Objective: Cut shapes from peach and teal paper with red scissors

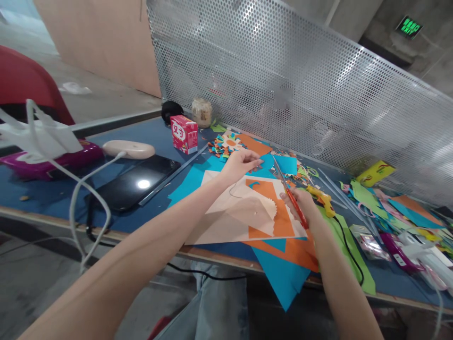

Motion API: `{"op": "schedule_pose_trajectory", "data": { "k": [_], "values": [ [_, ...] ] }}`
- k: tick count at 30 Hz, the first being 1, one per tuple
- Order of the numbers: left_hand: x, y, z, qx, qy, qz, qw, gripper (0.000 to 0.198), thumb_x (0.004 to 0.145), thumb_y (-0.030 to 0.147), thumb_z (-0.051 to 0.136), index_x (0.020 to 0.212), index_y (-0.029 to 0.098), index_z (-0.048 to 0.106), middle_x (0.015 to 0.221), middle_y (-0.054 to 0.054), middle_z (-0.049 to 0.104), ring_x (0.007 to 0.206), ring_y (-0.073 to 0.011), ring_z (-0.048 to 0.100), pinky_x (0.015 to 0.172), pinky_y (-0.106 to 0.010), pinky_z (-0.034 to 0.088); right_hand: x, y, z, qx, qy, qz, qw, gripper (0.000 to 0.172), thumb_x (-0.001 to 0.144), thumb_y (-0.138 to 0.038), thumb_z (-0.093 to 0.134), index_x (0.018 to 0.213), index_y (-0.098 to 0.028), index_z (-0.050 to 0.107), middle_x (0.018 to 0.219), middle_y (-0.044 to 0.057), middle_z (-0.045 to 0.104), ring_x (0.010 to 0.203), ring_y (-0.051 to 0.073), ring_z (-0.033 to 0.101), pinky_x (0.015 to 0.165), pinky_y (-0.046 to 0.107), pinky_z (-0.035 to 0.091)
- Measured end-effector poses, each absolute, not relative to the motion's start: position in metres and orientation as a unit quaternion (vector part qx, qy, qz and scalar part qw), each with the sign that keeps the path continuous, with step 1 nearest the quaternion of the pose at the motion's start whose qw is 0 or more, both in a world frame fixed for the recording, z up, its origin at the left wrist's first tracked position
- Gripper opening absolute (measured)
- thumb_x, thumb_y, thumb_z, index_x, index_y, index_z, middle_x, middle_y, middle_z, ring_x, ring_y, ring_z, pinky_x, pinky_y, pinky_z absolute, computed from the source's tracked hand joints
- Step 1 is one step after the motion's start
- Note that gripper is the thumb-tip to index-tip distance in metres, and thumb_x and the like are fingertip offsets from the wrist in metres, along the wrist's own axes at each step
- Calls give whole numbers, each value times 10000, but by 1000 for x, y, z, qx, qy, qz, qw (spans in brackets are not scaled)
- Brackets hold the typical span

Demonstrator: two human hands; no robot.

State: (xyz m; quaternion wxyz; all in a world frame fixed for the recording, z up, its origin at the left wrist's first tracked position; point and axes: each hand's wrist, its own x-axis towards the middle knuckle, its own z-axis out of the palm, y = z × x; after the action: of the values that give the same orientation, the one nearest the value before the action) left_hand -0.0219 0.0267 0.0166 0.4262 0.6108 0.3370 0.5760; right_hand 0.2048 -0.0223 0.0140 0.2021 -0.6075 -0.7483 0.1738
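Observation:
My left hand (242, 165) reaches over the paper pile, thumb and fingers pinched at the edge of a small piece of blue paper (268, 163). My right hand (305, 204) is wrapped around scissors with orange-red handles (296, 207). Their blades (279, 169) point up and away, beside the blue paper. Below both hands lies a white sheet (226, 222), with cut orange paper (283, 212) on it. Larger blue sheets (283, 278) stick out underneath, past the table's front edge.
A yellow glue gun (323, 200) with a black cord lies right of my right hand. Paper scraps (307, 174) and a paper flower (230, 142) are behind. Leftward are a pink box (184, 134), a phone (138, 182) and white cables (76, 208). A perforated metal panel (265, 85) stands along the back.

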Motion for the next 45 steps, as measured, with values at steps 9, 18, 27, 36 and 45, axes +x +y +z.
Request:
{"op": "schedule_pose_trajectory", "data": {
  "k": [9,18,27,36,45],
  "values": [
    [-25,21,21,645,362,592,321,61,752,205,656,738,151,681,668,-20,648,565,-93,558,566,-214,471,204,-27,14,-590,-762,178,200,443,786,-620,535,599,-253,374,432,-51,403,387,128,431,411,260,340],
    [-24,24,18,654,362,583,319,86,748,236,676,744,155,704,663,-18,657,576,-94,560,554,-207,465,203,-28,16,-586,-765,171,205,421,796,-592,513,594,-256,360,427,-40,425,395,140,461,410,260,345],
    [-26,24,21,634,358,596,339,69,756,204,660,792,149,682,717,-29,681,577,-92,580,567,-208,495,202,-28,21,-595,-760,150,213,499,716,-645,584,530,-250,341,413,-59,348,366,112,383,393,260,293],
    [-24,24,18,654,342,594,321,75,740,221,690,761,150,702,698,-29,663,608,-99,560,599,-223,485,200,-32,18,-577,-763,200,213,442,784,-624,524,595,-259,361,403,-53,419,371,141,449,408,269,376],
    [-29,29,17,671,331,572,336,75,758,207,668,785,141,690,697,-38,660,628,-110,592,614,-236,485,203,-26,15,-578,-756,216,220,498,716,-693,558,556,-258,374,363,-66,360,323,123,390,354,258,313]
  ]
}}
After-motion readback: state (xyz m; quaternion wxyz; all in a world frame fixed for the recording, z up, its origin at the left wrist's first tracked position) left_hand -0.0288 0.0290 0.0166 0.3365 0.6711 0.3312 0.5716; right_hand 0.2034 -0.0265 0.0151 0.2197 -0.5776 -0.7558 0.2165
